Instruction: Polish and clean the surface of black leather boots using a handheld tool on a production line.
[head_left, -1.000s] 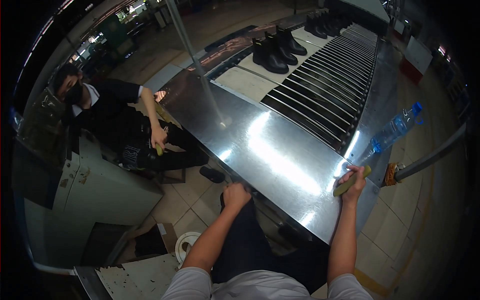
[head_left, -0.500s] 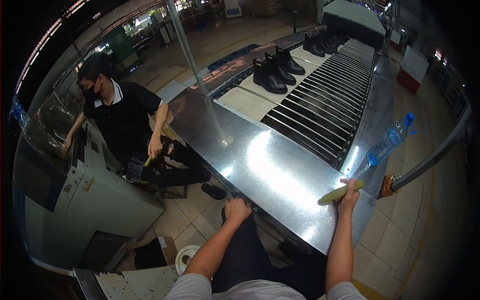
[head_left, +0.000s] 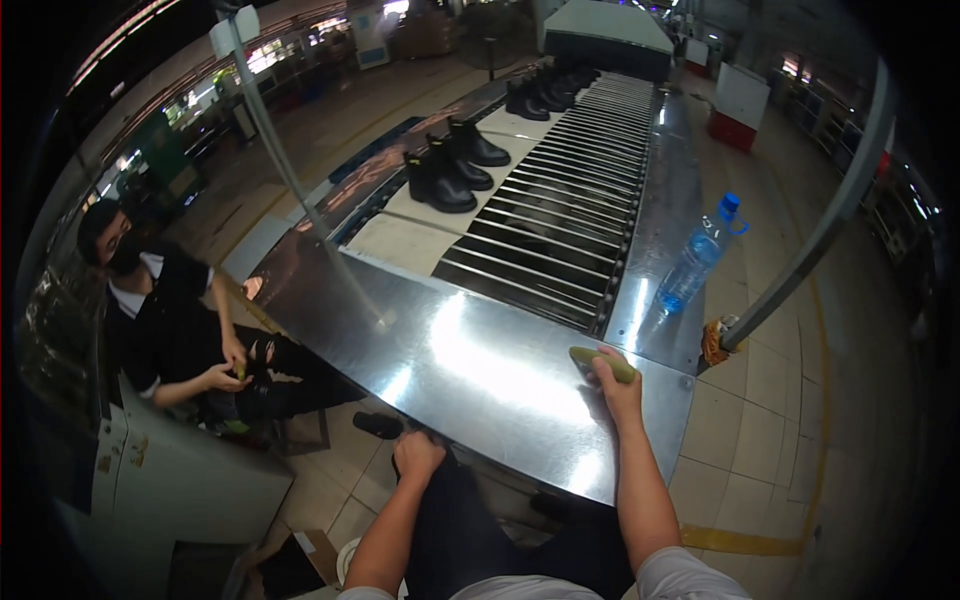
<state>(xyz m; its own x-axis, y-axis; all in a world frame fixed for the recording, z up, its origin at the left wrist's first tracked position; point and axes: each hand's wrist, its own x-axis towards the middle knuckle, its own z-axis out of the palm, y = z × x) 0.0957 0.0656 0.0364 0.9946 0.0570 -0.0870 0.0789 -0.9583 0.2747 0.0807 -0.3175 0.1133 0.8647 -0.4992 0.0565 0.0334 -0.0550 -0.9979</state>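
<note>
My right hand (head_left: 617,388) is closed round a long, tapered yellow-green object (head_left: 600,364), perhaps a fruit or vegetable; its exact kind I cannot tell. That hand is over the near right part of a shiny metal table (head_left: 520,400). My left hand (head_left: 418,456) is curled into a fist on my dark-trousered left knee, beside the table's near edge, with nothing visible in it. Past my right hand, a clear water bottle (head_left: 690,262) with a blue cap stands on the metal side ledge.
A roller conveyor (head_left: 560,235) runs away from the table, with several black boots (head_left: 440,190) on pale boards at its left. On the left, a seated person (head_left: 180,320) holds a small yellowish thing beside a grey machine (head_left: 200,470). A metal post (head_left: 800,255) rises at the right.
My view has swung right, shifting the scene left. The yellow-green object has tilted, its far tip now pointing up and left. The seated person has turned and brought both hands together.
</note>
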